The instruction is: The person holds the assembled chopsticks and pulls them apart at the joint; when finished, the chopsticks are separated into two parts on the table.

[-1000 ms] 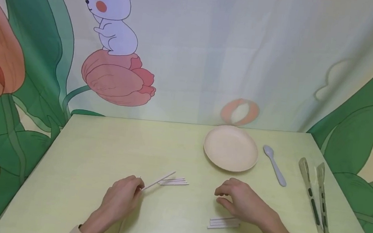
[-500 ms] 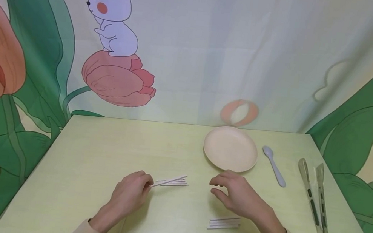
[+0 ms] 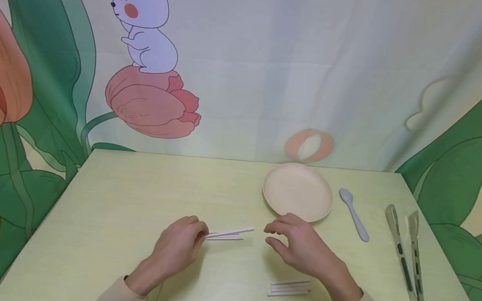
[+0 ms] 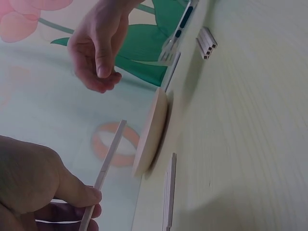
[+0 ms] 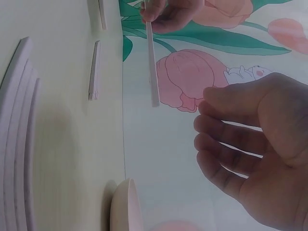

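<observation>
My left hand (image 3: 180, 246) pinches one end of a thin, pale, square-edged stick (image 4: 109, 159) between thumb and fingers. The stick slants up off the table, its free end toward the right hand. In the head view it overlaps a small row of similar sticks (image 3: 227, 239) lying on the table. My right hand (image 3: 303, 245) hovers with nothing in it, fingers loosely bent and thumb apart, just in front of the beige plate (image 3: 298, 192). Nearer the wearer, below the right hand, lies a second row of several sticks (image 3: 289, 289) side by side.
A grey-lilac spoon (image 3: 354, 214) lies right of the plate, and a pair of tongs (image 3: 406, 256) along the table's right side. One more stick (image 3: 157, 297) lies beside the left forearm. A printed curtain (image 3: 240, 72) hangs behind the table's far edge.
My left hand has carried its stick rightward, over the left row, and brought it closer to level with that row. The right hand has shifted left and slightly away from the wearer.
</observation>
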A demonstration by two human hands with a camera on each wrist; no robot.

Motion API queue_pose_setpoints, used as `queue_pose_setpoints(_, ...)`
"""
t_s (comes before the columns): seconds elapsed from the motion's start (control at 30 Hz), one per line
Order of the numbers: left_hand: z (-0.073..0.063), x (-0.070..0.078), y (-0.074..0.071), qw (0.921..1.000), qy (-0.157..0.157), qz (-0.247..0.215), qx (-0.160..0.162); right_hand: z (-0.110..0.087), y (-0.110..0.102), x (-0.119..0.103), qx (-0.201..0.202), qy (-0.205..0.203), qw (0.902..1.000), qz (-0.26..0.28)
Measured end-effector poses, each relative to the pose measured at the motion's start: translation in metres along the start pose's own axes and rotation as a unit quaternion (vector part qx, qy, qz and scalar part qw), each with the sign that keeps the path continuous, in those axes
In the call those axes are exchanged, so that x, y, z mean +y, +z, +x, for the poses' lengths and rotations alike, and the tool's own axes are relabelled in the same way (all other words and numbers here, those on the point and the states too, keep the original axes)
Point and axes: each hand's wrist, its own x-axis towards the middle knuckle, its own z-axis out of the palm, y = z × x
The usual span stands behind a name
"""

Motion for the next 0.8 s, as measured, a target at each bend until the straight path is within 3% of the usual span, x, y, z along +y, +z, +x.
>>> queue_pose_setpoints(0.2, 0.006, 0.004, 0.004, 0.9988, 0.036, 0.021, 0.024, 0.005, 0.001, -0.003, 0.006, -0.002, 1.0, 0.005)
queue_pose_setpoints(0.43, 0.013, 0.012, 0.007, 0.9971, 0.065, 0.014, 0.037, 0.009, 0.007, -0.005, 0.011, -0.013, 0.9998, 0.007)
queue_pose_setpoints(0.8, 0.018, 0.021, 0.012, 0.9957, 0.084, 0.01, 0.038, 0.011, 0.015, -0.003, 0.004, -0.021, 0.9996, 0.018)
